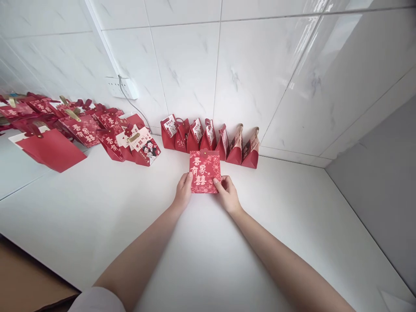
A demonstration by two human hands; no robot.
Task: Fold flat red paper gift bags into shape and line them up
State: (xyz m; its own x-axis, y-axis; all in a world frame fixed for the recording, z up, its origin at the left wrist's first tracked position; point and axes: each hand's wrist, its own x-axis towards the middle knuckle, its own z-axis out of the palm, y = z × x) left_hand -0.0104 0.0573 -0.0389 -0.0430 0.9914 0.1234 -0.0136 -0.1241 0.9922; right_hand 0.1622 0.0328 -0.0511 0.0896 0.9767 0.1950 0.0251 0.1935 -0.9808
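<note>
A flat red gift bag (204, 170) printed with white characters lies on the white counter (279, 225) in front of me. My left hand (183, 191) pinches its lower left corner, thumb on top. My right hand (226, 193) pinches the lower right corner the same way. Just behind the bag, a row of several folded, standing red gift boxes (210, 139) lines the tiled wall.
A loose pile of flat red bags and boxes (81, 130) covers the counter at the left. A white wall socket (121, 87) with a cable sits above it. A grey wall (383, 182) bounds the counter on the right. A brown surface (22, 281) lies below the counter's left edge.
</note>
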